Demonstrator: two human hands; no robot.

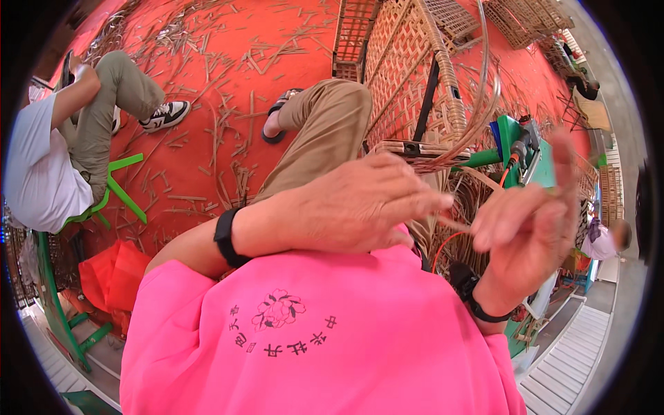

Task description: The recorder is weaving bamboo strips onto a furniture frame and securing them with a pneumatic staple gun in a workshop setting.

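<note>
A short, thin pale cane strip stretches between my two hands in front of my chest. My left hand, palm down with fingers bent forward, closes on its left end, though the fingers hide the grip. At the strip's other end, my right hand pinches it with curled fingers while the index finger points up, blurred. Just beyond my hands stands an open-woven wicker basket with a dark band down its side. Long loose canes arch from the basket's near edge.
Cane scraps litter the red floor. A seated person on a green stool is at left. A green stand with a tool lies beyond my right hand. More woven baskets stand at the far right.
</note>
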